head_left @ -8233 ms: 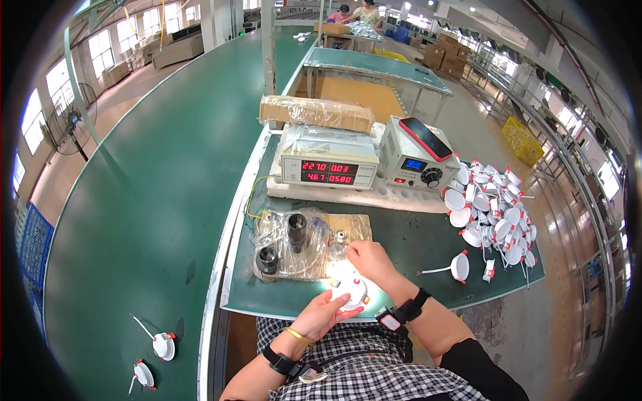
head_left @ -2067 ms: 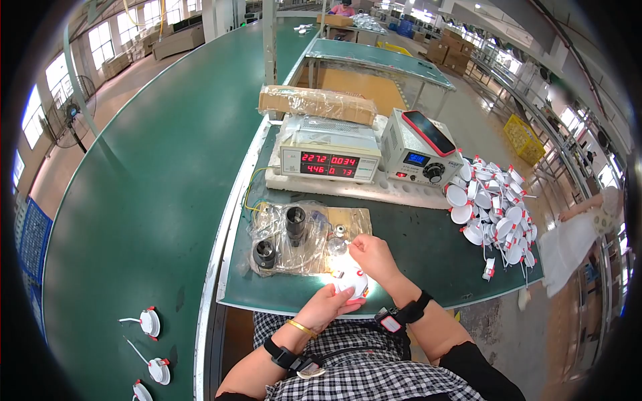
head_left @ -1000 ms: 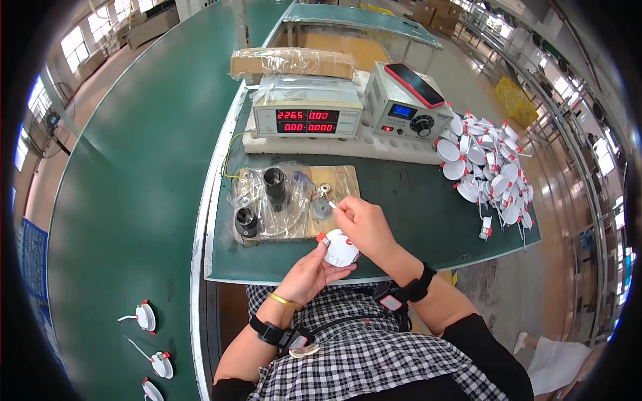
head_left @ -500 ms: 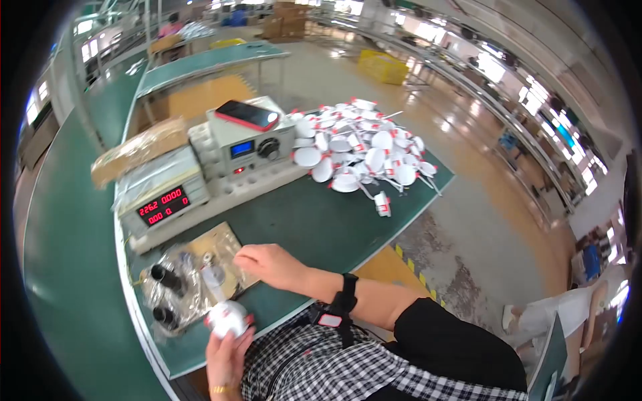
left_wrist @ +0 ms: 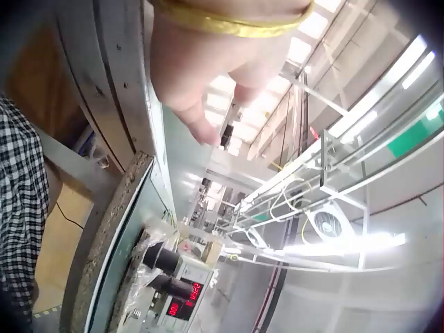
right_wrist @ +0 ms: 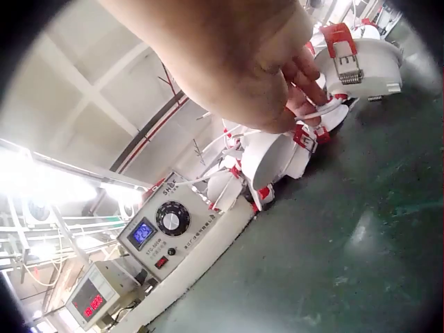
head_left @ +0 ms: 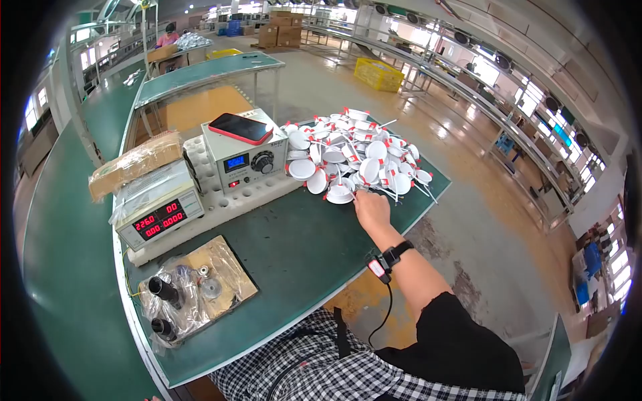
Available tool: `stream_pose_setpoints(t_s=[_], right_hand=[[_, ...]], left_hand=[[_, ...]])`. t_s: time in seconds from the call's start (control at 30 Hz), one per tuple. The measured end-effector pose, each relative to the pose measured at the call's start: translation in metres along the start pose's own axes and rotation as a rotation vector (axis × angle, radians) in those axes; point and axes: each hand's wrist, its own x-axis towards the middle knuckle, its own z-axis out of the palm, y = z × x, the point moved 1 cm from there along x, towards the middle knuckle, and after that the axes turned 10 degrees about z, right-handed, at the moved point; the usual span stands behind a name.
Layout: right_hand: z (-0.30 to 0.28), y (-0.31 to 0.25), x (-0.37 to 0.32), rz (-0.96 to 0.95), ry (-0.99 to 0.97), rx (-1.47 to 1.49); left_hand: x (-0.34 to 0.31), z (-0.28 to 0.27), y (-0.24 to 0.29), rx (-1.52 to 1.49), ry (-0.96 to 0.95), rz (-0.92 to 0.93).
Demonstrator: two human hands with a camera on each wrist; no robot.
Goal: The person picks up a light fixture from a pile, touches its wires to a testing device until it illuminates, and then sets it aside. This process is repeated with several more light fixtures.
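In the head view my right hand reaches to the near edge of a heap of white downlights with red-tabbed spring clips. The right wrist view shows its curled fingers pinching the white cable of a downlight beside it. My left hand, wearing a yellow bracelet, hangs near the bench edge with relaxed fingers; no lamp shows in it. Only a sliver of it enters the head view at bottom left. On the bench, a plastic-wrapped wooden board carries black cylindrical sockets and a round metal contact.
A power meter with red digits and a grey regulator box stand on white foam. A phone lies on the regulator, and a wrapped carton on the meter. The green conveyor runs along the left.
The head view has swung right. The lit downlight went dark, and the left hand carried it out of view leftward. The right hand has moved from the board to the heap.
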Motion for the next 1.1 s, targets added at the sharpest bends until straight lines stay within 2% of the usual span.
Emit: stream_pose_setpoints(t_s=[0.03, 0.07, 0.1, 0.13, 0.17, 0.2, 0.27, 0.3, 0.37, 0.43, 0.53, 0.7, 0.77, 0.8, 0.83, 0.9, 0.93, 0.97, 1.03, 1.07, 1.1], right_hand=[[-0.012, -0.004, -0.005, -0.026, 0.028, 0.075], [-0.024, -0.011, -0.009, -0.055, 0.057, 0.153], [-0.037, -0.022, -0.015, -0.068, 0.051, 0.165], [-0.049, -0.036, -0.024, -0.043, -0.168, 0.468], [-0.060, -0.053, -0.036, -0.022, -0.404, 0.770], [-0.069, -0.073, -0.049, -0.045, -0.528, 0.911], [-0.079, -0.113, -0.078, -0.120, -0.751, 1.172], [-0.085, -0.132, -0.092, -0.108, -0.896, 1.245], [-0.092, -0.163, -0.116, -0.089, -1.105, 1.357], [-0.102, -0.182, -0.130, -0.110, -1.213, 1.366], [-0.110, -0.196, -0.140, -0.187, -1.189, 1.311], [-0.108, -0.206, -0.149, -0.107, -1.183, 1.340], [-0.107, -0.208, -0.150, -0.103, -1.095, 1.449], [-0.106, -0.210, -0.151, -0.100, -1.100, 1.448], [-0.106, -0.212, -0.151, -0.097, -1.071, 1.494], [-0.105, -0.215, -0.149, -0.092, -1.005, 1.588], [-0.105, -0.217, -0.146, -0.089, -0.965, 1.633], [-0.105, -0.220, -0.142, -0.092, -0.960, 1.636], [-0.105, -0.225, -0.136, -0.010, -0.921, 1.743], [-0.105, -0.227, -0.134, -0.009, -0.905, 1.768], [-0.105, -0.231, -0.134, -0.011, -0.908, 1.771]], left_hand=[[0.003, 0.018, -0.014, 0.142, 0.042, 0.011], [0.002, 0.033, -0.033, 0.840, 0.251, 0.146], [0.009, 0.021, -0.036, 0.983, 0.098, 0.059], [0.014, 0.047, -0.055, 0.847, 0.293, 0.005], [0.025, 0.089, -0.086, 0.879, 0.370, -0.065], [0.049, 0.049, -0.092, 0.772, 0.018, -0.025], [0.055, 0.130, -0.152, 1.175, -0.113, -0.012], [0.067, 0.143, -0.170, 1.250, -0.333, 0.011], [0.077, 0.173, -0.204, 1.509, -0.711, 0.287], [0.083, 0.190, -0.229, 1.587, -0.923, 0.477], [0.091, 0.184, -0.242, 1.635, -1.053, 0.675], [0.084, 0.180, -0.242, 1.742, -0.996, 0.768], [0.083, 0.172, -0.242, 1.811, -0.961, 0.692], [0.081, 0.167, -0.241, 1.777, -0.962, 0.531], [0.080, 0.164, -0.240, 1.779, -0.962, 0.530], [0.080, 0.154, -0.238, 1.472, -0.696, 0.327], [0.079, 0.140, -0.235, 1.369, -0.612, 0.133], [0.071, 0.131, -0.236, 1.369, -0.616, 0.137], [0.052, 0.112, -0.238, 0.908, -0.249, -0.296], [0.045, 0.108, -0.239, 0.843, -0.242, -0.458], [0.038, 0.101, -0.247, 0.762, -0.312, -0.479]])
